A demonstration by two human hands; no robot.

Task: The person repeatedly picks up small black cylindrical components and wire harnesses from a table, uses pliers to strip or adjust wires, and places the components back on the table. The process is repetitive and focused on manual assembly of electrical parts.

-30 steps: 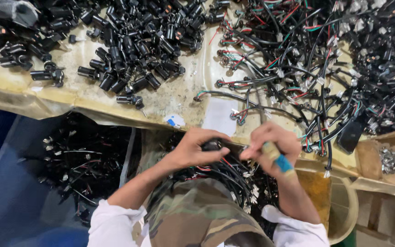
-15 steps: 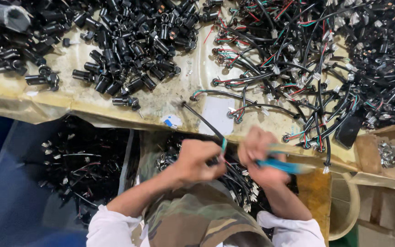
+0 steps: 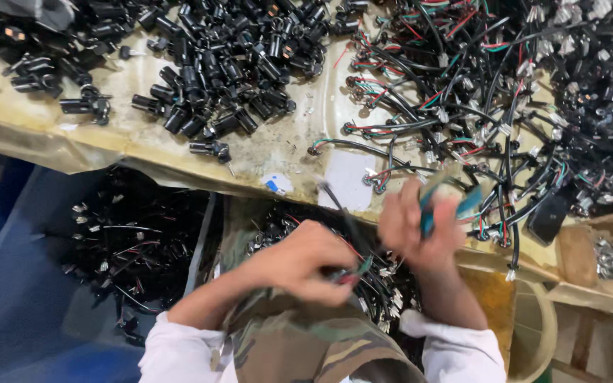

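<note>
Head view: right hand point(image 3: 420, 223) risen, blurred, apparently gripping blue tool point(image 3: 462, 206).

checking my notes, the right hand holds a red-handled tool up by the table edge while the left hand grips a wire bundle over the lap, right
Not quite: the tool in the right hand has blue handles, not red, as the head view shows, though motion blurs it. The rest stands: that hand is raised by the table edge, and the left hand grips a wire bundle over the lap.
</note>
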